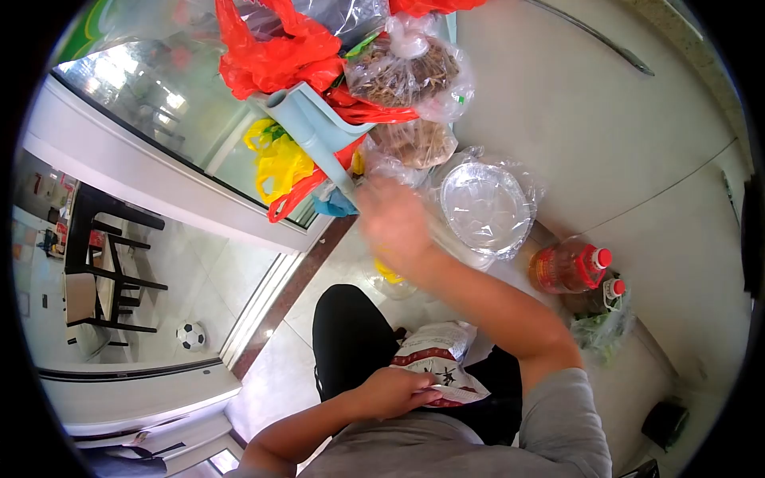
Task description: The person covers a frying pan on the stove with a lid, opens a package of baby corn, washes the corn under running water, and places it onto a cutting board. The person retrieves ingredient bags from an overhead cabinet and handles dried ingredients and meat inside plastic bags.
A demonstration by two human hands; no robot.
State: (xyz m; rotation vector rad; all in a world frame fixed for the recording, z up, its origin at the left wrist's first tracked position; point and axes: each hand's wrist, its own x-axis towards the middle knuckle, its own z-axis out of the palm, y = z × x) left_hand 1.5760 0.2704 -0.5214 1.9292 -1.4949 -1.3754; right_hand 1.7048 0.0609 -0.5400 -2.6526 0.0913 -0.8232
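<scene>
Against my lap, my left hand (398,392) grips a white and maroon printed bag (438,350) with dark lettering, fingers closed over its near edge. My right hand (394,223) reaches forward and is smeared by motion; whether it holds anything does not show. Close by it stands a light blue plastic rack (319,135) with a round post. Red plastic bags (279,48), a yellow bag (283,163) and a clear bag of brown dried food (406,72) crowd around that rack. Under my right wrist, a clear container with yellow (389,271) is partly hidden.
Right of my forearm are plastic-wrapped round foil trays (488,209). Beyond are a red-capped oil bottle (566,267), a second bottle (612,288) and a clear bag of greens (602,331). A sliding door frame (263,311) runs along the left; a football (190,335) lies past it.
</scene>
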